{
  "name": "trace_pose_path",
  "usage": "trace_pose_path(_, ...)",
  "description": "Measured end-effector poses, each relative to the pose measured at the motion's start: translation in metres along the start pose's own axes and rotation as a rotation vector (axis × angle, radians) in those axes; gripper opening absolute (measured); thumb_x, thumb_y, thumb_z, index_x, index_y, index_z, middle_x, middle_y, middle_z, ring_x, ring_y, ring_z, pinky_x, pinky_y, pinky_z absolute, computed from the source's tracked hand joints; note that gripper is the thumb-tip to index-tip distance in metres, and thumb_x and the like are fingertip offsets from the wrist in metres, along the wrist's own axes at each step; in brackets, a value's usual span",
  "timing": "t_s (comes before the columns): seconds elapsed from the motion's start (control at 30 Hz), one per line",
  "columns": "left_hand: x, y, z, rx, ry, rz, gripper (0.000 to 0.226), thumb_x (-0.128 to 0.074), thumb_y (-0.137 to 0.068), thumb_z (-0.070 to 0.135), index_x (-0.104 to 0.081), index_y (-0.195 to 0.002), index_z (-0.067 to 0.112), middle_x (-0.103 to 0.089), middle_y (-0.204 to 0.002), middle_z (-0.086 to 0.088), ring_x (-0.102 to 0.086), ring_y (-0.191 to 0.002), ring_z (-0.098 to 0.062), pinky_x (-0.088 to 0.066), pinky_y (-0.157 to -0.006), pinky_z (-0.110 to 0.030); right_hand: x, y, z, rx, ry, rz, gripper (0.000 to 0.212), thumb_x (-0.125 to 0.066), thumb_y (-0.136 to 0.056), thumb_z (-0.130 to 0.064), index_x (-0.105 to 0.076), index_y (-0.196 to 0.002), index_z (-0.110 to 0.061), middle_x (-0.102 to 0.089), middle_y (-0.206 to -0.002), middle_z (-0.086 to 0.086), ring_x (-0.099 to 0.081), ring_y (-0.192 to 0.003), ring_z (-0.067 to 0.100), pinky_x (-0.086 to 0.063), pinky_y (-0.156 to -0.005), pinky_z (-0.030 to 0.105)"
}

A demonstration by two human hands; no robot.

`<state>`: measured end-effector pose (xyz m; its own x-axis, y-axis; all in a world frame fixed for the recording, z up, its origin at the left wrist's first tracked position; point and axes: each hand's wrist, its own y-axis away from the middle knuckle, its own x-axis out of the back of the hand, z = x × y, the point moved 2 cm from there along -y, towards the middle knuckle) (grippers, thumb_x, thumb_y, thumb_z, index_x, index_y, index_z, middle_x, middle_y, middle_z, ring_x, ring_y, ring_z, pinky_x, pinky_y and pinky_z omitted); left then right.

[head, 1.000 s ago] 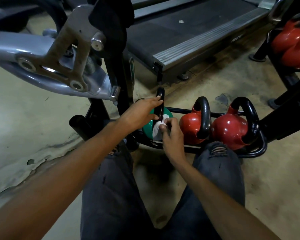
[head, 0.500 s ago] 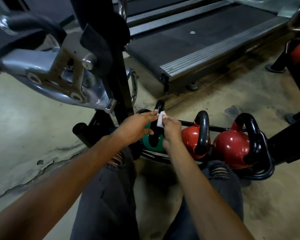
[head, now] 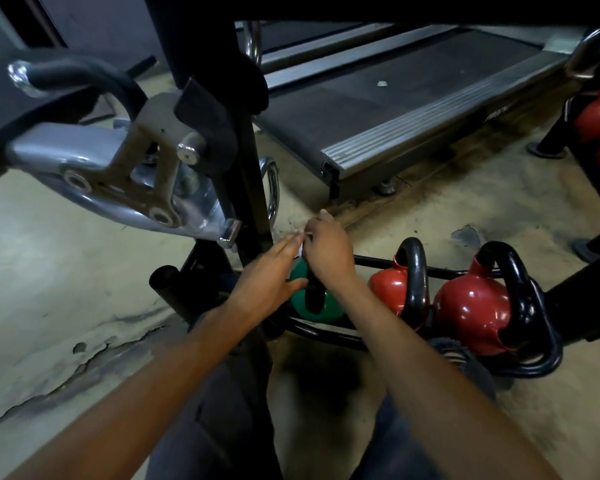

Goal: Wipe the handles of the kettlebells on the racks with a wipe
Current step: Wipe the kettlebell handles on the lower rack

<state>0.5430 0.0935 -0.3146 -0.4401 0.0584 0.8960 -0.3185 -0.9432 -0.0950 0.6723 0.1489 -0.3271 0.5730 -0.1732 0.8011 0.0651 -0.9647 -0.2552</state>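
One wipe (head: pixel 301 250) pinched in right hand (head: pixel 327 252), left hand (head: pixel 270 276) flat against kettlebell (head: pixel 329 312)

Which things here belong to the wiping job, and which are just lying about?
Job: wipe, green kettlebell, middle red kettlebell, right red kettlebell, rack, left hand, right hand.
Lying about: treadmill, chrome machine arm.

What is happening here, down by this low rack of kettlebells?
A person crouches at the low black metal rack and cleans the round green kettlebell. The right hand pinches a small white wipe at the top of its black looped handle. The left hand, fingers straight, rests against the kettlebell. The round red kettlebell in the middle and the larger round red kettlebell at the right end stand untouched on the same rack.
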Motion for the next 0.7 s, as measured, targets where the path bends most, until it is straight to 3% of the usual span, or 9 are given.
trace_pose_path(0.03, 0.0, 0.002, 0.0, 0.005, -0.007, 0.011, 0.093, -0.077, -0.084, 0.034, -0.023, -0.159, 0.02, -0.024, -0.164, 0.004, -0.034, -0.146, -0.017, -0.035, -0.117, -0.037, 0.004, -0.008, -0.002, 0.066, 0.159, -0.088, 0.02, -0.058, -0.087, -0.012, -0.073, -0.096, -0.002, -0.065, -0.105, 0.014, -0.062, -0.103, 0.033, -0.044, -0.088, 0.037)
trace_pose_path(0.1, -0.004, 0.008, -0.001, 0.02, -0.014, 0.041, 0.097, -0.077, -0.083, 0.04, -0.02, -0.159, 0.019, -0.022, -0.165, 0.005, -0.037, -0.144, -0.019, -0.037, -0.116, -0.038, 0.012, -0.007, -0.005, 0.253, 0.382, -0.269, 0.026, -0.056, -0.085, -0.02, -0.072, -0.1, -0.005, -0.066, -0.104, 0.014, -0.06, -0.107, 0.033, -0.037, -0.106, 0.042)
trace_pose_path(0.17, -0.008, 0.016, -0.002, 0.032, -0.008, 0.052, 0.103, -0.076, -0.083, 0.045, -0.012, -0.16, 0.019, -0.014, -0.167, 0.006, -0.032, -0.147, -0.017, -0.034, -0.115, -0.037, 0.019, 0.002, 0.003, 0.424, 0.443, -0.405, 0.038, -0.045, -0.086, -0.032, -0.071, -0.103, -0.011, -0.067, -0.105, 0.009, -0.057, -0.115, 0.027, -0.023, -0.121, 0.046)
trace_pose_path(0.23, -0.013, 0.02, -0.003, 0.03, 0.005, 0.041, 0.107, -0.073, -0.084, 0.05, -0.006, -0.161, 0.017, -0.009, -0.168, 0.005, -0.027, -0.149, -0.017, -0.031, -0.116, -0.035, 0.027, -0.008, 0.014, 0.493, 0.459, -0.392, 0.047, -0.032, -0.09, -0.042, -0.072, -0.095, -0.016, -0.068, -0.104, 0.004, -0.058, -0.118, 0.023, -0.022, -0.122, 0.047)
trace_pose_path(0.27, -0.014, 0.021, -0.003, 0.025, 0.02, 0.033, 0.108, -0.073, -0.084, 0.05, -0.005, -0.161, 0.017, -0.008, -0.168, 0.003, -0.026, -0.15, -0.018, -0.03, -0.116, -0.035, 0.029, -0.019, 0.021, 0.483, 0.426, -0.342, 0.047, -0.033, -0.092, -0.043, -0.072, -0.091, -0.017, -0.069, -0.102, 0.003, -0.06, -0.116, 0.023, -0.03, -0.118, 0.046)
trace_pose_path(0.33, -0.015, 0.02, -0.005, 0.002, 0.055, 0.009, 0.107, -0.074, -0.084, 0.047, -0.006, -0.16, 0.019, -0.007, -0.168, 0.003, -0.024, -0.151, -0.02, -0.028, -0.118, -0.035, 0.027, -0.042, 0.031, 0.353, 0.276, -0.272, 0.036, -0.044, -0.093, -0.037, -0.07, -0.082, -0.015, -0.07, -0.091, 0.006, -0.066, -0.097, 0.028, -0.049, -0.094, 0.043)
trace_pose_path(0.4, -0.012, 0.015, -0.006, -0.057, 0.044, -0.01, 0.103, -0.075, -0.084, 0.045, -0.009, -0.16, 0.023, -0.006, -0.168, 0.006, -0.027, -0.149, -0.02, -0.029, -0.118, -0.037, 0.019, -0.063, 0.034, 0.169, 0.234, -0.314, 0.03, -0.05, -0.092, -0.029, -0.073, -0.088, -0.01, -0.072, -0.092, 0.012, -0.068, -0.089, 0.034, -0.053, -0.078, 0.042)
trace_pose_path(0.53, -0.01, 0.003, -0.004, -0.175, -0.009, -0.076, 0.091, -0.072, -0.088, 0.045, -0.02, -0.159, 0.022, -0.017, -0.166, 0.005, -0.027, -0.148, -0.017, -0.026, -0.12, -0.031, 0.007, -0.091, 0.013, -0.077, 0.477, -0.527, 0.031, -0.059, -0.094, -0.023, -0.067, -0.115, -0.001, -0.069, -0.116, 0.02, -0.067, -0.107, 0.037, -0.053, -0.084, 0.038)
trace_pose_path(0.7, -0.012, -0.005, 0.001, -0.173, -0.015, -0.12, 0.089, -0.072, -0.089, 0.036, -0.02, -0.159, 0.019, -0.03, -0.161, -0.001, -0.04, -0.14, -0.025, -0.039, -0.112, -0.036, -0.018, -0.099, -0.015, -0.053, 0.778, -0.795, 0.032, -0.059, -0.095, -0.018, -0.067, -0.125, -0.013, -0.065, -0.13, 0.008, -0.065, -0.117, 0.03, -0.055, -0.093, 0.043)
